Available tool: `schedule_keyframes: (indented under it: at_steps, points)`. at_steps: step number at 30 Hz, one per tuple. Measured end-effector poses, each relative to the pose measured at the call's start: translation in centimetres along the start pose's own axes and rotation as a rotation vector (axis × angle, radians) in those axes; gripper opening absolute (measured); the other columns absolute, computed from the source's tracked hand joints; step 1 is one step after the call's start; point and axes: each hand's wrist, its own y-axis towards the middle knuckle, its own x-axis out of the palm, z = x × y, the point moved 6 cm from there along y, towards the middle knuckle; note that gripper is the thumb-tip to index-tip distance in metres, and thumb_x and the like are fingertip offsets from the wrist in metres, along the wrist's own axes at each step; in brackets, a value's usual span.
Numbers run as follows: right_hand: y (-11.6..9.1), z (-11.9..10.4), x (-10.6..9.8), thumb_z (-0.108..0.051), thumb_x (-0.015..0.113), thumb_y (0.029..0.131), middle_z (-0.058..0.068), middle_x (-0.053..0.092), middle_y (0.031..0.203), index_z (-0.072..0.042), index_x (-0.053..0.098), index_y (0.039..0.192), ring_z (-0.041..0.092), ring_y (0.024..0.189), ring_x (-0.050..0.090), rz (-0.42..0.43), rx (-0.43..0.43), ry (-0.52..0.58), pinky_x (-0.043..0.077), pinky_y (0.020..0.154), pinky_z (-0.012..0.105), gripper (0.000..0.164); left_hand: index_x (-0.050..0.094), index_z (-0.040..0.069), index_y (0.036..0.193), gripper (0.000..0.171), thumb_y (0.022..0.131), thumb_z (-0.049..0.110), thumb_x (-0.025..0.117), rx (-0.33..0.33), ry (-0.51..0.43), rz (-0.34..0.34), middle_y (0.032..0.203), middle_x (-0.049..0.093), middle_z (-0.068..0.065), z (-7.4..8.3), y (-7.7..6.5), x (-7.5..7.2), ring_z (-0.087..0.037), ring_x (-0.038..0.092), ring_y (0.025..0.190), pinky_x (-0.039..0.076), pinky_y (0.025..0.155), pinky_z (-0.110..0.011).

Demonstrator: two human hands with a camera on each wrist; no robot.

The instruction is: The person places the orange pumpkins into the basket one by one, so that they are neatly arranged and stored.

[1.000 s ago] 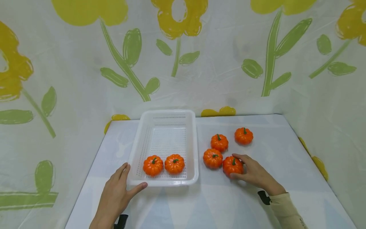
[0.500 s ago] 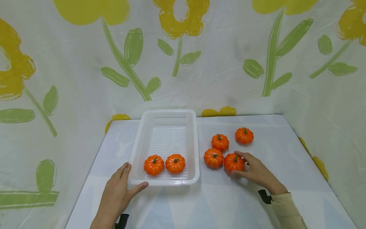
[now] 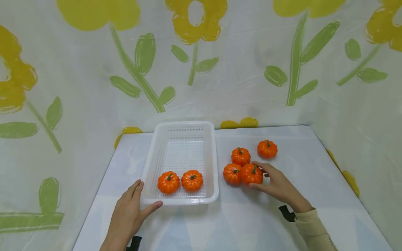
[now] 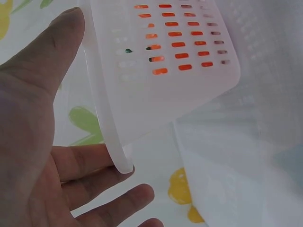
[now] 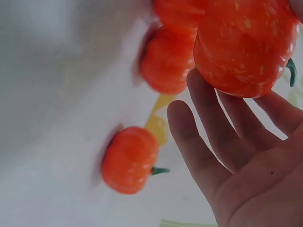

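My right hand (image 3: pixel 279 184) grips a small orange pumpkin (image 3: pixel 251 175) with a green stem, thumb on the near side and fingers on the far side. In the right wrist view that pumpkin (image 5: pixel 246 47) is raised off the table, fingertips against its side. It overlaps a second pumpkin (image 3: pixel 232 174) in the head view. Just behind is a third pumpkin (image 3: pixel 240 156). At the near left corner of a white plastic basket (image 3: pixel 215 160), my left hand (image 3: pixel 127 209) rests with fairly straight fingers on the left rim and the thumb on the front rim.
Inside the basket, near its front wall, sit a left pumpkin (image 3: pixel 168 182) and a right pumpkin (image 3: pixel 192 180). Another pumpkin (image 3: pixel 267 149) stands apart at the back right of the table (image 3: pixel 201 230). A flower-printed curtain (image 3: pixel 238 76) hangs around the table's back and sides.
The right hand has lifted its pumpkin from the table and moved it slightly left and up in the head view. The left hand and the basket have stayed put.
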Motion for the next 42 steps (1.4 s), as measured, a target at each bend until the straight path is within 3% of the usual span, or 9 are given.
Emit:
schedule_keyframes:
  at_steps: [8, 15, 20, 29, 34, 42]
  points:
    - [0.8, -2.0, 0.1, -0.048, 0.083, 0.083, 0.008, 0.055, 0.145, -0.010, 0.051, 0.147, 0.026, 0.118, 0.057, 0.023, -0.038, 0.017, 0.055, 0.093, 0.054, 0.081, 0.043, -0.008, 0.149, 0.114, 0.078, 0.078, 0.065, -0.005, 0.003, -0.006, 0.151, 0.041, -0.028, -0.1, 0.0, 0.2, -0.051, 0.045, 0.130, 0.040, 0.105, -0.067]
    - [2.1, -4.0, 0.0, -0.046, 0.085, 0.081, -0.001, 0.059, 0.137, -0.015, 0.051, 0.148, 0.016, 0.112, 0.057, 0.047, -0.121, 0.013, 0.056, 0.092, 0.044, 0.081, 0.043, -0.008, 0.149, 0.112, 0.078, 0.076, 0.068, 0.000, 0.002, 0.008, 0.151, 0.042, -0.029, -0.1, 0.1, 0.1, -0.050, 0.046, 0.130, 0.041, 0.105, -0.066]
    - [3.3, -5.5, 0.2, -0.047, 0.084, 0.082, -0.002, 0.058, 0.138, -0.017, 0.050, 0.149, 0.017, 0.110, 0.056, 0.023, -0.157, 0.046, 0.054, 0.093, 0.046, 0.082, 0.042, -0.008, 0.149, 0.114, 0.078, 0.078, 0.066, -0.011, 0.001, -0.007, 0.151, 0.042, -0.029, -0.1, 0.0, 0.1, -0.050, 0.045, 0.130, 0.040, 0.105, -0.067]
    - [6.4, -8.8, 1.1, -0.054, 0.080, 0.083, -0.001, 0.053, 0.146, -0.018, 0.048, 0.150, 0.022, 0.123, 0.055, -0.029, -0.208, 0.078, 0.052, 0.101, 0.053, 0.083, 0.042, -0.008, 0.149, 0.113, 0.078, 0.076, 0.067, -0.005, 0.002, -0.007, 0.151, 0.042, -0.029, -0.1, 0.0, 0.0, -0.051, 0.046, 0.130, 0.041, 0.105, -0.067]
    - [8.3, -10.6, 1.6, -0.054, 0.081, 0.082, -0.004, 0.053, 0.145, -0.017, 0.048, 0.150, 0.017, 0.119, 0.055, -0.040, -0.246, 0.089, 0.053, 0.099, 0.047, 0.084, 0.043, -0.008, 0.149, 0.113, 0.078, 0.076, 0.068, 0.002, 0.008, 0.003, 0.150, 0.042, -0.029, 0.1, 0.1, -0.1, -0.051, 0.047, 0.129, 0.041, 0.104, -0.067]
    - [10.7, -12.7, 3.3, -0.056, 0.081, 0.081, -0.011, 0.053, 0.141, -0.023, 0.047, 0.151, 0.010, 0.118, 0.053, -0.087, -0.233, 0.113, 0.050, 0.100, 0.037, 0.084, 0.044, -0.009, 0.147, 0.112, 0.078, 0.076, 0.068, 0.013, 0.005, 0.017, 0.150, 0.043, -0.029, 0.1, -0.1, -0.1, -0.051, 0.047, 0.128, 0.042, 0.103, -0.067]
